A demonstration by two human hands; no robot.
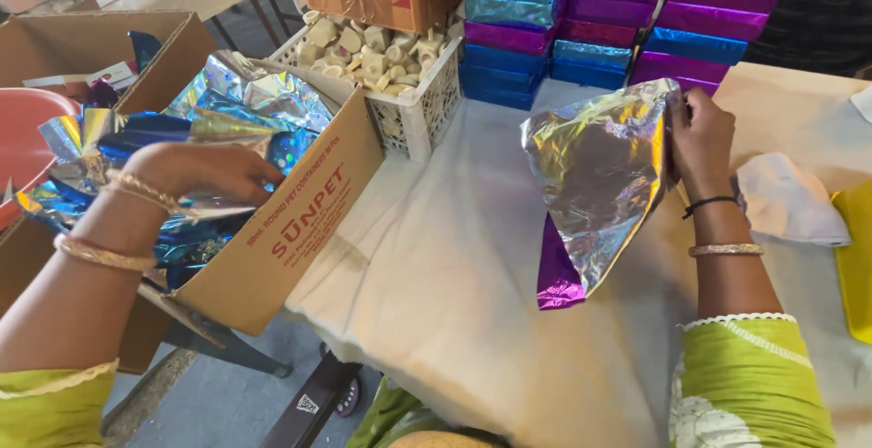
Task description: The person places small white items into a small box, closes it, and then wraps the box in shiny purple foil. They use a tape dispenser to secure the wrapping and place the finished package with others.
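The right hand (701, 144) has its grip pinched on the upper edge of a shiny foil sheet (599, 184), silver with a purple corner, held up above the cloth-covered surface (445, 266). The left hand (204, 168) reaches into a cardboard box (291, 230), fingers resting loosely on the crumpled foil sheets (236, 107) inside. Behind stand a white crate (418, 116) of small pale pieces and stacked blue and purple boxes (627, 21)

A small packing workshop, by the look of it: a cloth-covered desk (436, 266) carries stacked shiny blue and purple foil-wrapped boxes (627, 21) at 12 o'clock, a white plastic crate of small cream pieces (381, 57) at 11, and a brown cardboard carton full of iridescent foil sheets (300, 221) at 9.
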